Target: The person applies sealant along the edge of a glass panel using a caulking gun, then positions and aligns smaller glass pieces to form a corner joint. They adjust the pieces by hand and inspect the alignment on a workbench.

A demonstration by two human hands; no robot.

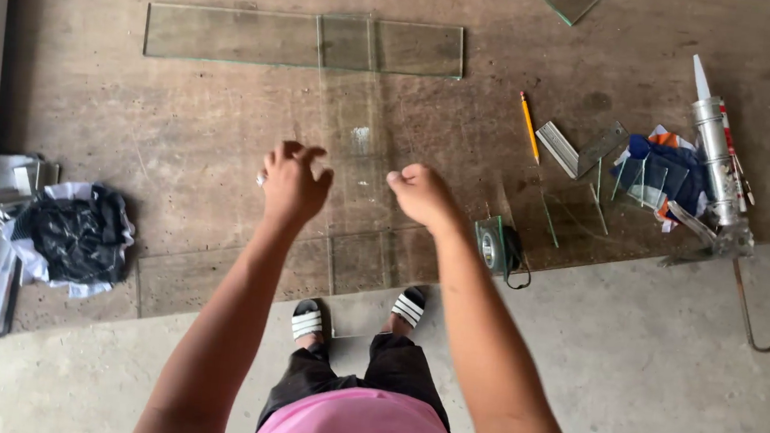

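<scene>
Two bare hands, the left hand (pixel 292 182) and right hand (pixel 423 195), curl at either edge of an upright glass pane (pixel 359 162) that is nearly invisible; whether the fingers actually clamp it cannot be told. Its lower edge blurs into glass strips lying flat on the brown board (pixel 205 133). A caulking gun (pixel 721 174) lies right, and a pencil (pixel 529 126) nearby.

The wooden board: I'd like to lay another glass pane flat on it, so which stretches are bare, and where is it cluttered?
Bare board lies between the long glass strip, the left hand and the black crumpled bag. Another bare patch sits above the pencil. Crowded: the right side, with the caulking gun, glass offcuts and tape measure.
</scene>
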